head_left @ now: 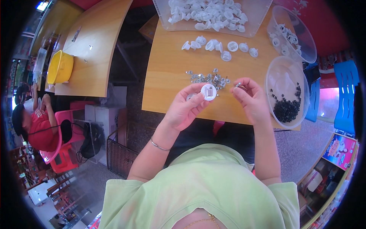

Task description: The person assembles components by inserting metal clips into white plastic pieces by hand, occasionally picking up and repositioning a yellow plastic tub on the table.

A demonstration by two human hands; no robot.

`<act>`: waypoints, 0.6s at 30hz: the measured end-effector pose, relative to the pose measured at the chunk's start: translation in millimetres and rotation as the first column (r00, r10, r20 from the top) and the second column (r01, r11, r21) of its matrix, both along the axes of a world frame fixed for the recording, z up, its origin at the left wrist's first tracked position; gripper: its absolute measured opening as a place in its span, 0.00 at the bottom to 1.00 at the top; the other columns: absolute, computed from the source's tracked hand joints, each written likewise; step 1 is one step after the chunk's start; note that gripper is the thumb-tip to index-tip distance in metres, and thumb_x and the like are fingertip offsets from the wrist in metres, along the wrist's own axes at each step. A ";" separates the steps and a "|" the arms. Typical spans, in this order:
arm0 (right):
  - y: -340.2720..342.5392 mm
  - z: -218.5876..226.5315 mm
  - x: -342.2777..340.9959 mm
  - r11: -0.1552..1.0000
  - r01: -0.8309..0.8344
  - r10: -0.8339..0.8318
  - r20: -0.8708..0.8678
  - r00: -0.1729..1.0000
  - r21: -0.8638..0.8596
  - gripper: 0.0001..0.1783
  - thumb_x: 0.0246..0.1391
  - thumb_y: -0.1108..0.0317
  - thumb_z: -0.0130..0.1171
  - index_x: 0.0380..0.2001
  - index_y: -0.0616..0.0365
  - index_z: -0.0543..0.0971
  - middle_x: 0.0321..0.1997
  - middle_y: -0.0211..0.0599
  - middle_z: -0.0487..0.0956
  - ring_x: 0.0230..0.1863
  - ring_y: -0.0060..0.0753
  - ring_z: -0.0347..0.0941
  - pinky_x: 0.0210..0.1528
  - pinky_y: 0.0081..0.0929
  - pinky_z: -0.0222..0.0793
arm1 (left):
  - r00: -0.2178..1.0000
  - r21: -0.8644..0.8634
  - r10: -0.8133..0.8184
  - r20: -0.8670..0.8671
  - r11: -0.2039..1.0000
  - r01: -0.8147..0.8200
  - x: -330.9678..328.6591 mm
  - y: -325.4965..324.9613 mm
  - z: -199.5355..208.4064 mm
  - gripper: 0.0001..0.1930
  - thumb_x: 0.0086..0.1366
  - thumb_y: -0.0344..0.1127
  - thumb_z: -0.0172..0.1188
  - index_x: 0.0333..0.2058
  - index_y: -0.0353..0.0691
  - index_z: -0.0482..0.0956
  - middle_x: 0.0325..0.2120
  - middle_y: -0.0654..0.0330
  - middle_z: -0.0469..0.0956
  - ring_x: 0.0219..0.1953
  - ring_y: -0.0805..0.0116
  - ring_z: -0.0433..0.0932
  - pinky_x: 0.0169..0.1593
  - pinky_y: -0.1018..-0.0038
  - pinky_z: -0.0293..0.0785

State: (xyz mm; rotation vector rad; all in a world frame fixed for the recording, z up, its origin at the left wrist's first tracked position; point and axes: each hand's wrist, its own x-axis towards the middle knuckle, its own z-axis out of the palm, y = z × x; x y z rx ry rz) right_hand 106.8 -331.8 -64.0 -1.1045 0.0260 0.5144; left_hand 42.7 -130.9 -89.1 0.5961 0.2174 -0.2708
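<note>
My left hand (185, 105) is closed on a white round plastic part (209, 92) with a rectangular recess in its face. A second whitish piece (191, 96) shows partly between the fingers of that hand. Just to the right, my right hand (249, 100) pinches a small metal piece (238, 84), apart from the white part. Beyond both hands, a pile of small metal pieces (207, 79) lies on the wooden table (164, 76). Farther off is a loose row of similar white parts (232, 46).
A clear bin (259, 23) of white parts stands at the far edge. On the right are a round tub (271, 72) with small black pieces (286, 110) and another tub (310, 42) with white parts. Another person (40, 124) sits at the left, near a yellow basin (61, 68).
</note>
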 end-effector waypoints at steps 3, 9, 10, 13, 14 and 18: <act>6.1 14.0 -6.4 0.970 -0.022 0.062 0.159 0.985 -0.244 0.08 0.51 0.78 0.56 0.37 0.63 0.75 0.37 0.35 0.76 0.38 0.23 0.74 0.43 0.19 0.70 | 0.998 0.015 -0.013 0.063 1.000 0.012 -1.0 -1.9 4.8 0.15 0.59 0.26 0.57 0.46 0.38 0.73 0.40 0.59 0.75 0.42 0.71 0.75 0.47 0.78 0.73; 23.9 36.3 -21.2 0.862 0.132 0.205 0.574 0.793 -0.490 0.07 0.44 0.80 0.60 0.31 0.62 0.78 0.30 0.36 0.76 0.32 0.25 0.74 0.32 0.20 0.70 | 0.990 0.037 0.007 0.137 0.999 -0.012 -2.6 -5.6 9.6 0.14 0.57 0.23 0.59 0.44 0.37 0.74 0.40 0.60 0.75 0.43 0.73 0.74 0.49 0.77 0.72; 23.5 36.0 -20.9 0.862 0.132 0.205 0.574 0.793 -0.490 0.07 0.44 0.80 0.60 0.31 0.62 0.78 0.30 0.36 0.76 0.32 0.25 0.74 0.32 0.20 0.70 | 0.990 0.037 0.007 0.138 0.999 -0.012 -2.8 -6.2 10.6 0.14 0.57 0.23 0.59 0.44 0.37 0.74 0.40 0.60 0.75 0.43 0.73 0.74 0.49 0.77 0.72; 23.4 33.3 -19.5 0.828 0.194 0.286 0.693 0.662 -0.527 0.07 0.42 0.80 0.62 0.28 0.61 0.78 0.32 0.37 0.75 0.32 0.27 0.73 0.30 0.20 0.71 | 0.987 0.087 0.018 0.157 0.996 -0.032 -3.5 -7.3 13.5 0.15 0.56 0.22 0.59 0.43 0.37 0.73 0.40 0.60 0.75 0.43 0.72 0.74 0.49 0.76 0.72; 25.1 33.1 -19.7 0.830 0.220 0.277 0.721 0.635 -0.513 0.08 0.41 0.80 0.62 0.28 0.60 0.78 0.31 0.36 0.74 0.31 0.27 0.73 0.29 0.20 0.71 | 0.987 0.087 0.024 0.157 0.995 -0.038 -3.5 -7.6 14.4 0.15 0.56 0.22 0.59 0.43 0.37 0.74 0.40 0.59 0.75 0.43 0.72 0.74 0.49 0.76 0.72; 26.1 30.6 -20.0 0.833 0.239 0.267 0.742 0.615 -0.498 0.09 0.40 0.80 0.63 0.27 0.58 0.78 0.30 0.33 0.73 0.30 0.27 0.73 0.29 0.21 0.70 | 0.985 0.117 0.046 0.169 0.991 -0.066 -4.1 -8.2 16.7 0.15 0.55 0.20 0.60 0.42 0.36 0.74 0.39 0.59 0.76 0.42 0.73 0.74 0.49 0.75 0.72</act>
